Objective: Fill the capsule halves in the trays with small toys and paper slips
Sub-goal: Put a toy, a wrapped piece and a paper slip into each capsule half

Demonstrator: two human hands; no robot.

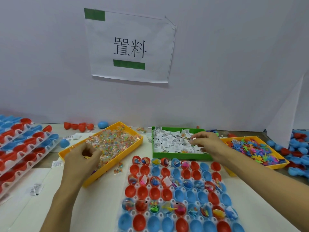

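At the far left of the frame, stacked white plastic trays of empty red and blue capsule halves (21, 144) waited, probably queued there for a later turn. Just right of them, the left hand (82, 158) hung over the near end of the yellow plastic tray of clear-wrapped bead packets (132, 129). Its fingers were curled inward around something small and yellowish, most likely a packet; exactly what it held could not be made out.

In the lower centre lay the white tray of red and blue capsule halves being filled (175, 191). Several of its rows already carried toys and slips, while the rows between them and the nearest row stood empty. It sat directly below the supply trays, presumably to keep each reach short.

Above it, the green plastic tray of small white printed paper slips (167, 155) sat at centre right. The right hand (205, 143) reached over it, fingertips drawn together low among the slips as though pinching one, though any slip in the grip was hidden. Each hand seemed assigned its own supply.

At the right edge, a second yellow tray of bright plastic toy figures (274, 166) lay within the right arm's reach, with loose blue capsule halves (299, 148) beyond.
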